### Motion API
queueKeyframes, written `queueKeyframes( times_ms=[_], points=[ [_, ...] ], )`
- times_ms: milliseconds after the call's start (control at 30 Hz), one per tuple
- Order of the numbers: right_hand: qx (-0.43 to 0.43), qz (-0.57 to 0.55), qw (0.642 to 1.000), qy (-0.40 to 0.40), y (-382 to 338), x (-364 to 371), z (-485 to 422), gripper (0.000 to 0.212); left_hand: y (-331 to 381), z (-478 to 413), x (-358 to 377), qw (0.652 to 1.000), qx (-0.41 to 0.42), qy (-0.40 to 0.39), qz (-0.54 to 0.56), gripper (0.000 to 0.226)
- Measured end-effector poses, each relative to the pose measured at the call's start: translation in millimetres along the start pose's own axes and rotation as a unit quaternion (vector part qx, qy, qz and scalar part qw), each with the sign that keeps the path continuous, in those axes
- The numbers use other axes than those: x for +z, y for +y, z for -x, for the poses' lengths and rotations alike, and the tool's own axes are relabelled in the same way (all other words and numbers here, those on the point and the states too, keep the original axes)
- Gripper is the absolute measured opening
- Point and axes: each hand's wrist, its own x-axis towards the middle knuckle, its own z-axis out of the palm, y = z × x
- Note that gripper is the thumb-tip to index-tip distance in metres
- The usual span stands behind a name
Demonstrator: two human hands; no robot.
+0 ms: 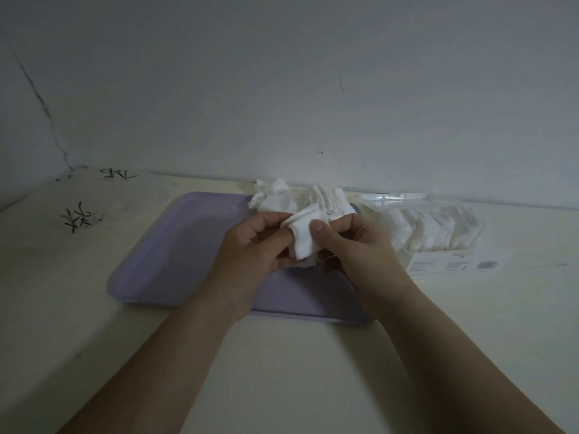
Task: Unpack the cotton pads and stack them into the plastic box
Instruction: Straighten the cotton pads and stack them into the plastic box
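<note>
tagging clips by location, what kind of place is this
Likely a plain indoor room, perhaps a home: a scribbled-on cream table against a bare cracked wall, with a lilac tray and loose cotton pads.

A plain, dimly lit room, probably domestic, is suggested: a cream desk (pixel 282 371) is set against a bare white wall (pixel 282 73), a crack (pixel 42 101) is seen at upper left, and black ink scribbles (pixel 76 216) are marked on the desk's left.

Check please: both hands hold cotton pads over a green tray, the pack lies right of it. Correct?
The head view shows a lilac tray, not green. The left hand and right hand do hold cotton pads over it, pack to its right.
</note>
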Motion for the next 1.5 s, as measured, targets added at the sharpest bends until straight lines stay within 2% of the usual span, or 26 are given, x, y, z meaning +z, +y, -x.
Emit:
queueKeyframes(
  times_ms=[167,367,533,667,800,900,1033,1167,1333,1500],
  points=[
    [-0.044,0.034,0.998,0.024,2,1,0,0.03,3,2,0,1.0,0.002,-0.001,0.018,0.018],
    [-0.09,0.054,0.994,0.036,-2,2,4,0.009,4,2,3,0.997,-0.009,-0.004,0.072,0.023],
    [-0.079,0.045,0.996,0.015,-5,4,7,0.011,3,2,1,0.999,-0.007,0.003,0.039,0.02],
    [-0.093,0.067,0.993,0.007,-3,3,6,0.023,2,1,-4,0.999,-0.024,-0.024,0.026,0.029],
    [-0.07,0.052,0.996,0.012,0,2,3,0.036,3,0,-4,0.998,-0.036,-0.021,0.041,0.023],
    [-0.039,0.051,0.998,0.001,2,-1,2,0.033,4,-2,-4,0.997,-0.044,-0.013,0.067,0.026],
    [-0.032,0.056,0.998,-0.017,2,-2,4,0.019,4,-1,-2,0.997,-0.044,-0.034,0.051,0.047],
    [-0.052,0.085,0.995,-0.003,2,-2,3,0.017,0,-4,-4,0.998,-0.04,0.009,0.039,0.025],
    [-0.055,0.09,0.994,0.001,1,1,4,0.015,-1,-7,-7,0.998,-0.044,0.029,0.033,0.023],
    [-0.045,0.071,0.996,0.03,1,1,5,0.016,4,-12,-12,0.981,0.083,0.172,-0.021,0.016]
  ],
)
